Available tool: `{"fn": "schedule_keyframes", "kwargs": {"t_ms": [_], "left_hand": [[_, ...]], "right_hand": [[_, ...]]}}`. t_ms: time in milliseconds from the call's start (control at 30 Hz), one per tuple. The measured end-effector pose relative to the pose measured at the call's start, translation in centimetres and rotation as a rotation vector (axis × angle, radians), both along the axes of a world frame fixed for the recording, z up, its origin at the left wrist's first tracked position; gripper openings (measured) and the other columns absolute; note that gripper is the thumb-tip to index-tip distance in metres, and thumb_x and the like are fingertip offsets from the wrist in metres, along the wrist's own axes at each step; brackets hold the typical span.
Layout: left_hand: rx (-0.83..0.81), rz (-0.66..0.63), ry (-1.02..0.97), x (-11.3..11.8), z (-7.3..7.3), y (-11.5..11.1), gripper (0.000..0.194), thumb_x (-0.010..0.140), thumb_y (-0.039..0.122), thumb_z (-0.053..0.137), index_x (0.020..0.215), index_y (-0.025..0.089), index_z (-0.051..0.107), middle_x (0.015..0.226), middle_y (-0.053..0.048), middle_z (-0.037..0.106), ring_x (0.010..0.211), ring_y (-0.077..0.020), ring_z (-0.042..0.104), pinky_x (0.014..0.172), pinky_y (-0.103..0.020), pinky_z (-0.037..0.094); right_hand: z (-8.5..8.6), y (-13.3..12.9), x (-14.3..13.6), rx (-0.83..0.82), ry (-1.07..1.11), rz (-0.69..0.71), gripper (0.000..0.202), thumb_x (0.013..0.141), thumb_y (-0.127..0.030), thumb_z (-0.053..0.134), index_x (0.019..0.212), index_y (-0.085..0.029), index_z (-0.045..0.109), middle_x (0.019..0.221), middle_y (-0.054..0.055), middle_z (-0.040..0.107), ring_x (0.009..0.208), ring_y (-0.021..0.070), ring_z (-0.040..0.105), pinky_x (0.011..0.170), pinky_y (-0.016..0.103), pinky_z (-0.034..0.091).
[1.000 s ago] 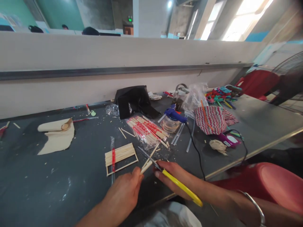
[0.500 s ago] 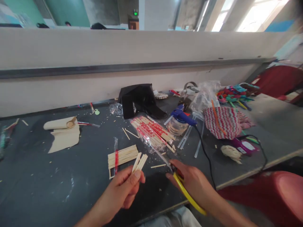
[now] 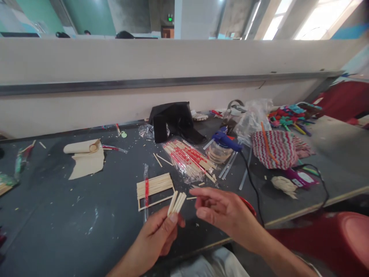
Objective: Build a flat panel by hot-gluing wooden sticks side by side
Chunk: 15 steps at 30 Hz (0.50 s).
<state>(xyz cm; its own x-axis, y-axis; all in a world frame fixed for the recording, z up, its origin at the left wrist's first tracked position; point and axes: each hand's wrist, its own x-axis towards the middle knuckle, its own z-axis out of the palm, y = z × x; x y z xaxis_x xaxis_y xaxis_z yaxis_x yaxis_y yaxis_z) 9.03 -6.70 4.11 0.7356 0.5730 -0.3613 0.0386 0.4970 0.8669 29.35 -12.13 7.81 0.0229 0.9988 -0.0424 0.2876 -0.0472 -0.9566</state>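
My left hand (image 3: 161,232) pinches a small bundle of short wooden sticks (image 3: 177,202) between thumb and fingers. Just behind it lies a flat stick frame (image 3: 155,186), partly filled with sticks side by side, crossed by a clear and red wrapper strip (image 3: 147,188). To the right, my right hand (image 3: 220,209) is over the table edge with its fingers loosely extended and nothing visible between them. A red curved handle (image 3: 248,206) shows behind this hand; the rest of that tool is mostly hidden.
Red-wrapped chopsticks (image 3: 188,159) lie mid-table, beside a blue glue gun (image 3: 226,140) with a black cord. A black bag (image 3: 173,121) stands behind. Rolled tan cloth (image 3: 86,156) is at left; a striped knitted piece (image 3: 273,149), twine (image 3: 285,185) and plastic bags (image 3: 253,119) are at right.
My right hand has let go of the yellow-handled tool, and its fingers have straightened. My left hand still holds the sticks. The view has shifted slightly, uncovering more of the stick frame.
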Motion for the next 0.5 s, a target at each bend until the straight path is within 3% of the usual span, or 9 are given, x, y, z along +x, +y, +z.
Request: {"fn": "schedule_keyframes", "kwargs": {"t_ms": [133, 267, 500], "left_hand": [[0.085, -0.014, 0.030, -0.3, 0.0, -0.7, 0.044, 0.083, 0.059, 0.048, 0.084, 0.015, 0.054, 0.051, 0.010, 0.031, 0.039, -0.0024, 0.021, 0.034, -0.016, 0.016], [0.148, -0.011, 0.061, -0.9, -0.2, -1.3, 0.043, 0.086, 0.057, 0.044, 0.087, 0.015, 0.055, 0.054, 0.008, 0.032, 0.041, -0.0032, 0.022, 0.036, -0.017, 0.017], [0.397, 0.005, 0.150, -0.9, -1.2, -2.1, 0.034, 0.092, 0.049, 0.038, 0.082, 0.018, 0.048, 0.062, 0.006, 0.036, 0.052, -0.0061, 0.030, 0.045, -0.018, 0.024]], "right_hand": [[0.2, 1.5, -2.3, -0.003, 0.264, 0.042, 0.028, 0.077, -0.035, 0.069, 0.101, -0.019, 0.067, 0.081, 0.002, 0.068, 0.074, 0.0124, 0.062, 0.066, 0.022, 0.051], [-0.2, 1.9, -2.9, -0.001, 0.255, 0.041, 0.016, 0.079, -0.030, 0.068, 0.089, -0.019, 0.070, 0.077, 0.001, 0.070, 0.068, 0.0106, 0.063, 0.063, 0.020, 0.050], [-0.2, 1.1, -3.4, -0.003, 0.147, -0.060, 0.018, 0.076, -0.034, 0.070, 0.084, -0.017, 0.069, 0.074, 0.000, 0.068, 0.065, 0.0109, 0.061, 0.060, 0.019, 0.049]]}}
